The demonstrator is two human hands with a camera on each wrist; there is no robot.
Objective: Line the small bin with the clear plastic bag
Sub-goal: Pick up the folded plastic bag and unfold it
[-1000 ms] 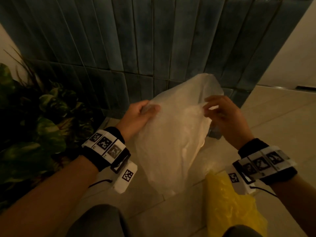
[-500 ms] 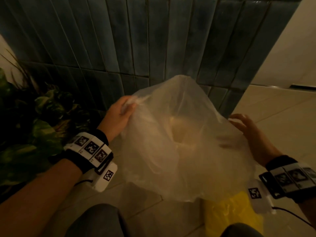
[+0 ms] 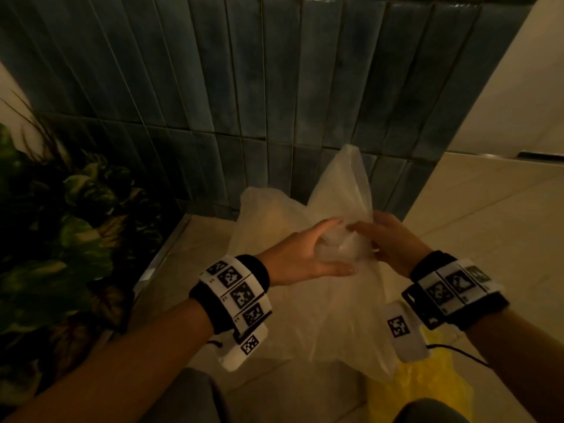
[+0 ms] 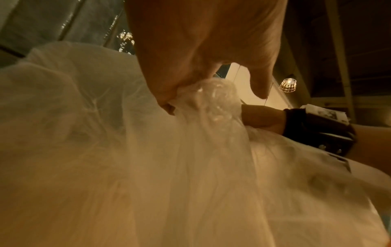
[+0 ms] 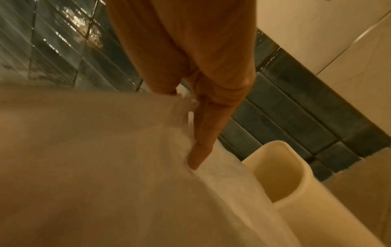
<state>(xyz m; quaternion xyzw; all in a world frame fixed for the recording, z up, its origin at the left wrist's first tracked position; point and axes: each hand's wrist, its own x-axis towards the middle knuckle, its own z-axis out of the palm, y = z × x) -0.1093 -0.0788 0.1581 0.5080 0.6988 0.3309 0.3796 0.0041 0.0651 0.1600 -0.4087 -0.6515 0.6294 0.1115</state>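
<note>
The clear plastic bag [image 3: 335, 315] hangs crumpled in front of me, its loose top standing up against the tiled wall. My left hand [image 3: 328, 250] grips a bunched wad of the bag, and the left wrist view shows the fingers curled round that wad [image 4: 203, 95]. Close beside it, my right hand [image 3: 367, 238] pinches a fold of the bag [image 5: 127, 150] between thumb and fingers [image 5: 203, 127]. The small cream bin [image 5: 294, 180] stands on the floor by the wall, just below and right of the right hand. The bag hides the bin in the head view.
A yellow plastic bag [image 3: 421, 389] lies on the floor tiles near my right knee. Leafy plants [image 3: 61, 245] fill the left side behind a metal edging strip. The dark tiled wall [image 3: 274, 102] stands directly behind the bag, and pale floor [image 3: 494, 227] stretches to the right.
Half a second ago the bag was puffed wide between my spread hands. Both hands have come together at its middle and the plastic is now bunched.
</note>
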